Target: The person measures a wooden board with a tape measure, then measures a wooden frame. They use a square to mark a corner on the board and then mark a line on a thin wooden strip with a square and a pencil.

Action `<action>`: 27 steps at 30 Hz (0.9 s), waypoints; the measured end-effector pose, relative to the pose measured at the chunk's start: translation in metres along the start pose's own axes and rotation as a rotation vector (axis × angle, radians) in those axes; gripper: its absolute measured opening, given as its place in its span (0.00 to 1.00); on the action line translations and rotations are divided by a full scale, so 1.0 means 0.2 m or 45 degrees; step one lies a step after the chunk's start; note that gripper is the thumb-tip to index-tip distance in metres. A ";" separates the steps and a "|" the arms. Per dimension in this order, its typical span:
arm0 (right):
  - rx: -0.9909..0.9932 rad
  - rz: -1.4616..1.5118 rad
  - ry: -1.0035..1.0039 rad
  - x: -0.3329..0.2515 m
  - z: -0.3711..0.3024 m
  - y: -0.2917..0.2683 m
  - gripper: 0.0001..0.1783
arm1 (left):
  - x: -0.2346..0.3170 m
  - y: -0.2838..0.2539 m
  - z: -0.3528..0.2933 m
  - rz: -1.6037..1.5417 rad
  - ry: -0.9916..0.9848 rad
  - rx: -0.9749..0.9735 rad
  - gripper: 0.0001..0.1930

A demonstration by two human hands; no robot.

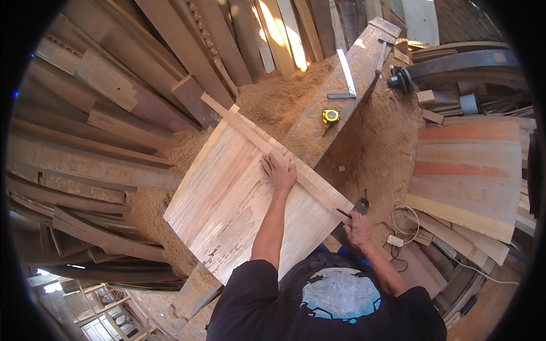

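Observation:
A broad light wooden panel lies at a slant in front of me, its near edge by my body. Along its far right side runs a long, thin wooden strip, laid over the panel and sticking out past its far corner. My left hand rests on the panel with fingers spread, the fingertips and thumb by the strip. At the panel's right corner, my right hand pinches a slim dark pencil, its point close to the strip's near end.
A long workbench plank carries a yellow tape measure, a try square and a hammer. Beside it sits a dark power tool. Sawdust covers the ground. Boards lean at left; another panel and a white cable lie right.

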State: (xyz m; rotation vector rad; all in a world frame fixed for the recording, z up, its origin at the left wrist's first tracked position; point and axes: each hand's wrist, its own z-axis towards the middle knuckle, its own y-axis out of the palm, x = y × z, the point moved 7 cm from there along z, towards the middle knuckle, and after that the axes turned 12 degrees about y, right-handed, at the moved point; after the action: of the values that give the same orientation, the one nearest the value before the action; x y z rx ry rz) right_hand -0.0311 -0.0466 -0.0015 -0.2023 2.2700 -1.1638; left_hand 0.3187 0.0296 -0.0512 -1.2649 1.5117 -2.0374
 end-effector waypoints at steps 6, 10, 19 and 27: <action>-0.041 0.053 0.046 0.02 0.00 -0.03 0.29 | -0.01 0.00 0.00 0.028 0.009 0.000 0.50; -0.033 0.074 0.040 0.03 0.00 -0.03 0.30 | 0.00 0.00 -0.01 0.026 0.028 -0.027 0.50; -0.046 0.113 0.053 0.04 0.02 -0.04 0.30 | 0.00 0.03 0.00 0.119 0.027 -0.056 0.51; -0.123 0.082 0.117 0.04 0.03 -0.05 0.28 | -0.02 0.04 0.01 0.124 0.086 0.046 0.51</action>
State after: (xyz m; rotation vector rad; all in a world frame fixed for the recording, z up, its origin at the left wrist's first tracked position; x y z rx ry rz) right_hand -0.0361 -0.0596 0.0007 -0.1142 2.3972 -1.0511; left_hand 0.3202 0.0285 -0.0598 -1.0972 1.5271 -2.0540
